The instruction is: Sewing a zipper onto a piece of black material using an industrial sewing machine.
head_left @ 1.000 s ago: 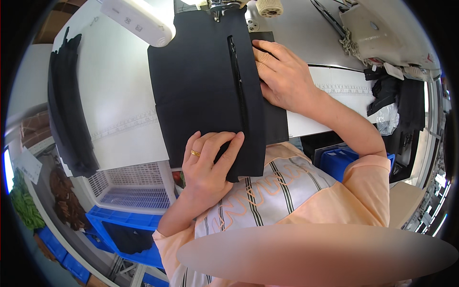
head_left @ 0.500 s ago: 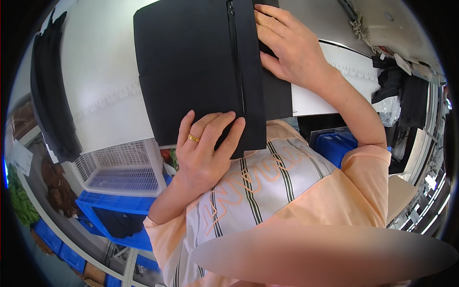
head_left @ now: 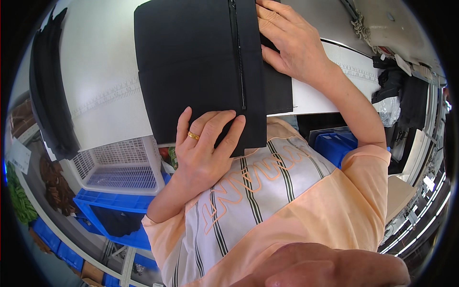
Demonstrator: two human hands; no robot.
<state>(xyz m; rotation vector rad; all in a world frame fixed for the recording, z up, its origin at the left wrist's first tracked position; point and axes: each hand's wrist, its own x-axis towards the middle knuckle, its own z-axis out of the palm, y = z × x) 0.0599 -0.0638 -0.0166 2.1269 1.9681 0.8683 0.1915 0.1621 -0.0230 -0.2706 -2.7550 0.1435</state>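
Observation:
A black fabric piece [head_left: 191, 62] with a long closed zipper [head_left: 240, 67] lies over the white worktop, its near end hanging past the front edge. My left hand [head_left: 205, 138], with a gold ring, rests on its near end, fingers spread and pressing down on the cloth below the zipper's end. My right hand [head_left: 294, 48] lies to the right of the zipper, fingers stretched along the fabric's right edge and thumb apart. Under that edge another black layer [head_left: 278, 91] shows. The far end of the fabric is cut off by the picture's top.
Ruler markings run across the white worktop [head_left: 103, 110]. A stack of black cloth [head_left: 50, 91] lies at its left end. Below stand a white plastic basket [head_left: 126, 174] and a blue crate [head_left: 112, 203]. More black cloth [head_left: 413, 98] sits at the right, near a blue bin [head_left: 334, 146].
Both hands have stayed nearly in place, the right shifting very slightly. The fabric lies almost as before, with small differences in its creases.

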